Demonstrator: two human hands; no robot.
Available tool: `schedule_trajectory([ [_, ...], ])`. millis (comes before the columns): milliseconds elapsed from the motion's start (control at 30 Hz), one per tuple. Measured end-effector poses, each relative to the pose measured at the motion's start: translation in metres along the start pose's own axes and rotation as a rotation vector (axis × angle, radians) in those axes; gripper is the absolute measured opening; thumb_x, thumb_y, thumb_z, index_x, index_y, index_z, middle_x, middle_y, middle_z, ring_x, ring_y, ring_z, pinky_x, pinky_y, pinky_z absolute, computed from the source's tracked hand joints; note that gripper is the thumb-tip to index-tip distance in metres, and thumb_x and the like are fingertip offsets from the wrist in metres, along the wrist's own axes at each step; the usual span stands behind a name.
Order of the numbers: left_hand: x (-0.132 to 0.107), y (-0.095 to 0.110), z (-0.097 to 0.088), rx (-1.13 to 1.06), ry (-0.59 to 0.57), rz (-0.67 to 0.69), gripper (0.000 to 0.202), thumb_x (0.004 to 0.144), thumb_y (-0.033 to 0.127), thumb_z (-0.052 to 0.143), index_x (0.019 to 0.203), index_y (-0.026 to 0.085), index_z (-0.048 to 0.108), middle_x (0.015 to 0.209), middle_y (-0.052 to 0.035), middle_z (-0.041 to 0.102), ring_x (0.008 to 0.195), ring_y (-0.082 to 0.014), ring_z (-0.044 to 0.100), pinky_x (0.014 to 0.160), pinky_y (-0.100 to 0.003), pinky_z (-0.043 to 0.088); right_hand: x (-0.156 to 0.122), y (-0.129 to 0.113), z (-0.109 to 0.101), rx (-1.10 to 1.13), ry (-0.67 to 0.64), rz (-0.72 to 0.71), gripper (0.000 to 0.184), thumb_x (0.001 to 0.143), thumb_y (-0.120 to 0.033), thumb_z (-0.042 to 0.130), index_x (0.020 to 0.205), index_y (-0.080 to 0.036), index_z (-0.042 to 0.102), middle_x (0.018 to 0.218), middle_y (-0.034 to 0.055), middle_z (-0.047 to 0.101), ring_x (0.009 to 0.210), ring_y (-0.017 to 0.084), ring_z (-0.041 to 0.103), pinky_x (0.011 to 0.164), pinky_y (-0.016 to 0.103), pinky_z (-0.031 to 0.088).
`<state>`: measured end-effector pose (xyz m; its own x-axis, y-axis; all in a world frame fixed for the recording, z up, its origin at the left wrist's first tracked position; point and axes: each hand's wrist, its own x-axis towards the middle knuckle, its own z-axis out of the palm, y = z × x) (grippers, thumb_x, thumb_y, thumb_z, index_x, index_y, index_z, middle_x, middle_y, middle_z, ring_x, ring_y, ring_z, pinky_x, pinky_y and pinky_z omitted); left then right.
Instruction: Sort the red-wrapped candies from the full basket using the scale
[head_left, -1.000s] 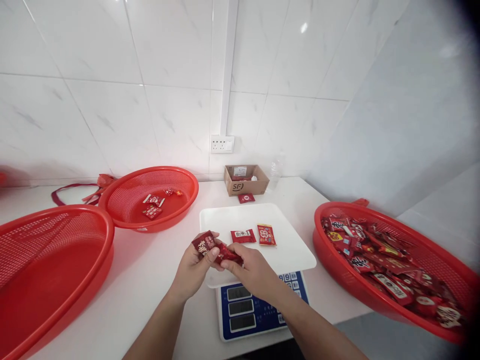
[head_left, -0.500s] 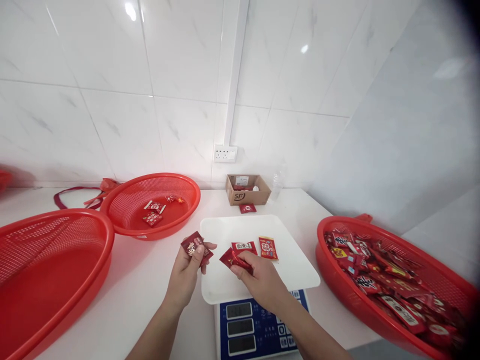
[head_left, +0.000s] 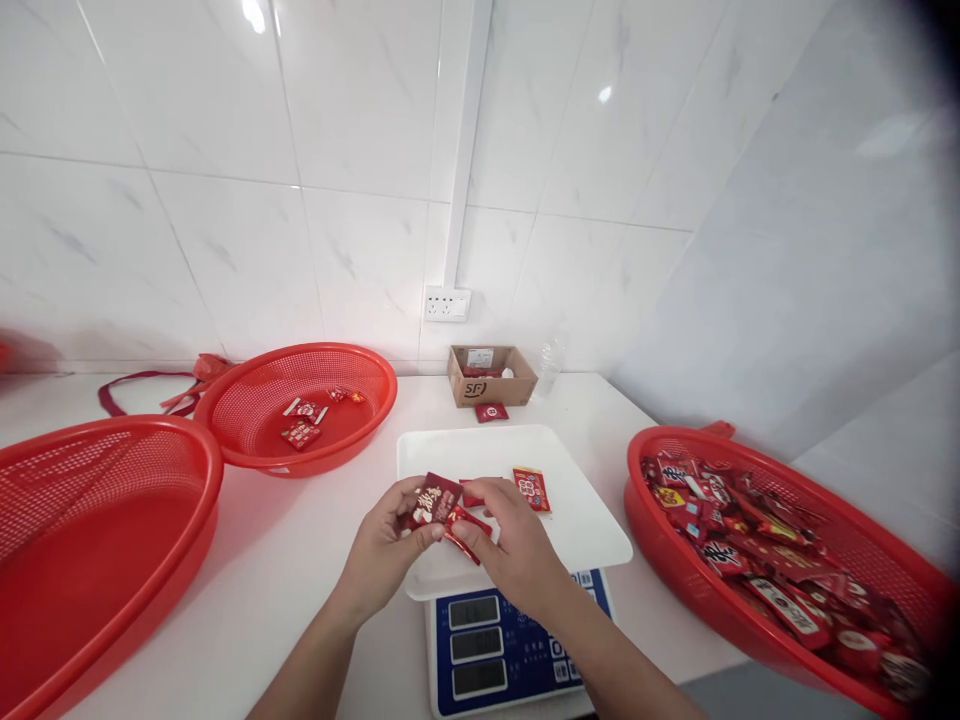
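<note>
My left hand (head_left: 382, 545) pinches a dark red snack packet (head_left: 433, 500) over the near left corner of the white scale tray (head_left: 592, 515). My right hand (head_left: 517, 545) is closed on another red packet (head_left: 463, 528), and the two packets touch. On the tray behind my fingers lie a red packet (head_left: 471, 494), partly hidden, and an orange-red packet (head_left: 531, 489). The blue digital scale (head_left: 510, 645) shows its displays just below my wrists.
A red basket (head_left: 757, 620) full of packets stands at the right. A red basket (head_left: 296, 455) with a few packets sits at the back left, a large empty one (head_left: 112, 560) nearer left. A cardboard box (head_left: 491, 375), a loose packet (head_left: 491, 412) and a wall socket (head_left: 445, 303) lie behind.
My hands were apart half a second ago, each with its own packet; now they have come together over the tray's near left corner, with the packets touching.
</note>
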<state>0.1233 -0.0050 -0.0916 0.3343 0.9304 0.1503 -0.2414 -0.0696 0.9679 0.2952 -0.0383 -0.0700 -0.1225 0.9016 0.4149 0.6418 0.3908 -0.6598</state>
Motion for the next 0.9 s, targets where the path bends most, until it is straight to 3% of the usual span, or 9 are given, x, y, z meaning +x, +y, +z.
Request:
schedule_trajectory([
  [167,-0.009,-0.001,-0.001,0.098,-0.198,-0.083,0.064,0.069,0.022,0.075,0.126,0.027,0.046,0.077,0.0022,0.059,0.071,-0.0137,0.057,0.072,-0.027,0.045,0.003,-0.012,-0.002,0.193,-0.213,0.177,0.027,0.086,-0.045,0.053,0.077,-0.019,0.054,0.07,-0.0011,0.055,0.066,0.014,0.05,0.06,0.026,0.039],
  [267,-0.011,-0.002,-0.002,0.093,-0.251,-0.079,0.067,0.071,0.023,0.073,0.13,0.03,0.041,0.077,0.0032,0.056,0.072,-0.0133,0.056,0.072,-0.028,0.045,0.004,-0.014,-0.004,0.281,-0.289,0.259,0.03,0.084,-0.046,0.055,0.071,-0.019,0.05,0.063,-0.0038,0.05,0.059,0.011,0.044,0.053,0.023,0.033],
  [533,-0.01,-0.006,-0.004,0.036,-0.252,0.054,0.049,0.084,0.034,0.061,0.128,0.035,0.04,0.079,0.003,0.05,0.07,-0.0116,0.051,0.065,-0.025,0.042,0.002,-0.012,-0.004,0.391,-0.312,0.223,0.039,0.085,-0.053,0.049,0.073,-0.017,0.056,0.064,-0.0022,0.05,0.06,0.012,0.043,0.055,0.023,0.033],
  [700,-0.011,-0.005,-0.006,0.059,-0.252,0.103,0.043,0.089,0.034,0.054,0.13,0.034,0.041,0.083,0.0004,0.055,0.079,-0.0148,0.053,0.073,-0.028,0.042,-0.003,-0.011,0.0,0.443,-0.306,0.245,0.039,0.079,-0.055,0.058,0.074,-0.017,0.053,0.064,-0.0044,0.044,0.059,0.01,0.038,0.053,0.022,0.03],
  [900,-0.013,-0.007,-0.006,0.176,-0.234,0.107,0.039,0.09,0.036,0.05,0.129,0.031,0.044,0.085,-0.0014,0.055,0.08,-0.0167,0.054,0.074,-0.029,0.043,-0.003,-0.021,-0.001,0.379,-0.318,0.184,0.035,0.089,-0.047,0.047,0.079,-0.018,0.062,0.07,-0.0017,0.059,0.065,0.012,0.051,0.061,0.024,0.037],
])
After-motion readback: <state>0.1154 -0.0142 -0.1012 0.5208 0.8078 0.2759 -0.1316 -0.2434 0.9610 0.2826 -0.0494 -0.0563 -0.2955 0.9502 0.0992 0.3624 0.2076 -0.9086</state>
